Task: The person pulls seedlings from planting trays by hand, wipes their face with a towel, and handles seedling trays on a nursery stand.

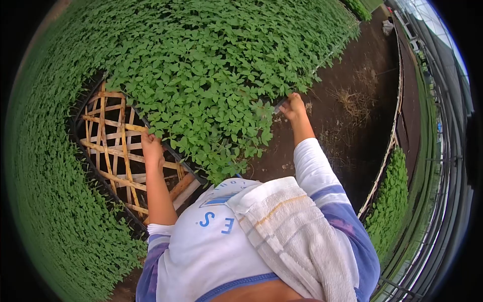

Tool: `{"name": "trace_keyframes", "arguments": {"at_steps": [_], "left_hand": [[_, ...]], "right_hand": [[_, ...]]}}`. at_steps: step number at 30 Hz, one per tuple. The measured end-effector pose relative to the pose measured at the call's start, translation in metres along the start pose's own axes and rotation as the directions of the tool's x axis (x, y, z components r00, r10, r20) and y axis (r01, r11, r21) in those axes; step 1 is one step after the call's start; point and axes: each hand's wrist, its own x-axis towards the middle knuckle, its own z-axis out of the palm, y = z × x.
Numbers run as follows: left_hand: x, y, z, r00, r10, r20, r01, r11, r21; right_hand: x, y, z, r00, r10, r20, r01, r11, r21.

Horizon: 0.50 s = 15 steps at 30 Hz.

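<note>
A black seedling tray (187, 166), thick with green leafy seedlings (201, 95), lies in front of my body. My left hand (151, 147) is at its left rim, with the fingers curled in and their tips partly hidden. On the opposite side, my right hand (293, 106) grips the dark tray edge between thumb and fingers. Leaves cover most of the tray, so its far end cannot be told from the seedlings behind it.
A wooden slat lattice (114, 143) shows on the left, bordered by more dark tray edges and dense seedlings (50, 166). Bare soil (332, 100) with dry weeds (354, 103) lies on the right. A towel (292, 226) hangs over my shirt.
</note>
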Motion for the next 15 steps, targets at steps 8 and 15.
{"name": "trace_keyframes", "arguments": {"at_steps": [8,15], "left_hand": [[0.007,-0.011,-0.004,0.997,-0.069,-0.037,0.068,0.997,-0.026],[0.035,-0.054,-0.022,0.995,-0.099,-0.021,0.1,0.992,0.079]], "right_hand": [[-0.008,-0.033,0.019,0.997,0.083,-0.002,-0.078,0.949,0.306],[-0.01,-0.014,0.01,0.999,0.032,0.013,-0.033,0.997,0.065]]}}
